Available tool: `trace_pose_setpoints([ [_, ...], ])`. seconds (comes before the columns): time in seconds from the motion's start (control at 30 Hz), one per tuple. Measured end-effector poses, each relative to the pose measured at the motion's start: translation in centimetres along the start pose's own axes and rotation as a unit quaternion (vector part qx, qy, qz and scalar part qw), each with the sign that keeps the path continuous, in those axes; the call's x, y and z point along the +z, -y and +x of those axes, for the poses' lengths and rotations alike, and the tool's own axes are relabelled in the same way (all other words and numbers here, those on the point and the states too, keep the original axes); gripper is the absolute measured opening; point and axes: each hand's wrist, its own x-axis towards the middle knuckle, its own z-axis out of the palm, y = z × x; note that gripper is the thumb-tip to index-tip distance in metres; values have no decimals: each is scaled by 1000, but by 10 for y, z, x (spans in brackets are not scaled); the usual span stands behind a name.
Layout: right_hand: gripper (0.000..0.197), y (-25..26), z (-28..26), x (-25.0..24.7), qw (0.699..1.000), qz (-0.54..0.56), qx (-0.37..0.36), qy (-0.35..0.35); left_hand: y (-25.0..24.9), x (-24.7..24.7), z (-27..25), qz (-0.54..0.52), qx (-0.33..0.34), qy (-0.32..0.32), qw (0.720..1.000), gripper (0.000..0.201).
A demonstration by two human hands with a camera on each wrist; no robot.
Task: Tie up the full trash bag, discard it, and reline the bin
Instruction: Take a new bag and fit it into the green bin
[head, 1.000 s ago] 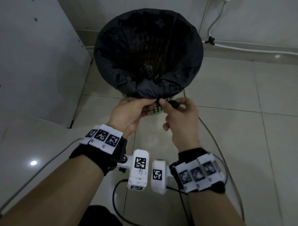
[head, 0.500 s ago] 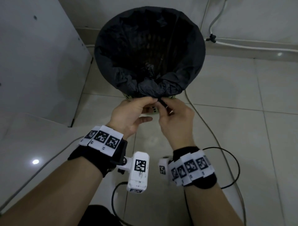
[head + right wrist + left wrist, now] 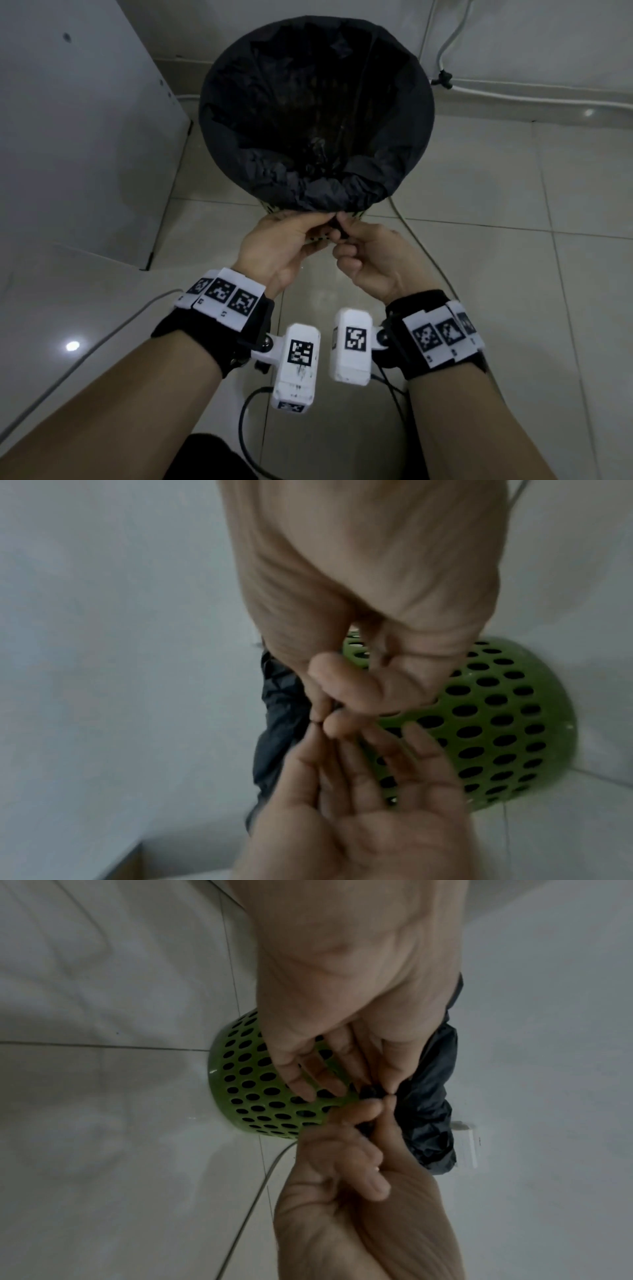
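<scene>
A black trash bag (image 3: 387, 85) lines the green perforated bin (image 3: 246, 1085), its top folded down over the rim. At the near rim, a small bunched knot of bag plastic (image 3: 371, 1091) hangs outside the bin wall. My left hand (image 3: 294, 236) pinches this bunch with thumb and forefinger, its other fingers held straight against the bin. My right hand (image 3: 370, 253) pinches the same bunch from the right, its other fingers curled. In the right wrist view my right hand (image 3: 342, 691) meets my left hand (image 3: 359, 791) beside the bag's folded edge (image 3: 281, 723).
A white cabinet (image 3: 68, 137) stands close on the left of the bin. A grey cable (image 3: 421, 246) runs over the tiled floor past the bin's right side. A white pipe (image 3: 513, 96) follows the back wall. Black camera leads (image 3: 243, 428) trail below my wrists.
My right hand has drawn in from the right until it meets the left at the near rim. The black tail it held stretched out is now bunched between both hands.
</scene>
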Motion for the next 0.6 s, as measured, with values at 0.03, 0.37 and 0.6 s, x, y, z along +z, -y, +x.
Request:
trace_pose_setpoints([
  [0.03, 11, -3, 0, 2, 998, -25, -36, -48, -1, 1, 1, -11, 9, -17, 1000, 32],
  [0.37, 24, -27, -11, 6, 859, -290, -371, -199, 1, 16, 3, -43, 36, -63, 996, 11],
  [0.6, 6, -22, -4, 8, 827, -265, -425, -256, 5, 22, 0, -55, 17, -74, 996, 19],
])
